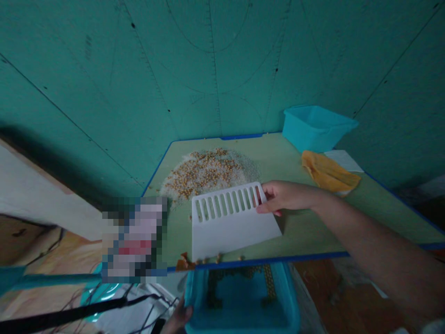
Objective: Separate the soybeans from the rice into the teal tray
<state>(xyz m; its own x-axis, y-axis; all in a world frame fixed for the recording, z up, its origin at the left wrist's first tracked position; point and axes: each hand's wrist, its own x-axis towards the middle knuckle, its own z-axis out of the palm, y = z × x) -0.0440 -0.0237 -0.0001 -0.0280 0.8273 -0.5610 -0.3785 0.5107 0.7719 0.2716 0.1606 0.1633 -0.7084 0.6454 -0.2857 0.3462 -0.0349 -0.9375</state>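
My right hand (274,197) pinches the right end of a white slotted plastic board (232,227) between thumb and fingers. The board lies tilted over the front of the small green table (313,232), its row of slots facing away from me. Just beyond it spreads a heap of round tan beans mixed with small white grains (205,171). Below the table's front edge my left hand (181,315) grips the left side of a turquoise bin (294,301); most of this hand is hidden. Tan beans lie along the bin's inner sides.
Another turquoise bin (320,125) stands at the table's back right corner, beside an orange cloth (328,171) and a white sheet (344,160). A blurred-out item (139,236) lies at the left edge. Brown scraps (185,262) and several stray beans sit at the front edge. A green wall rises behind.
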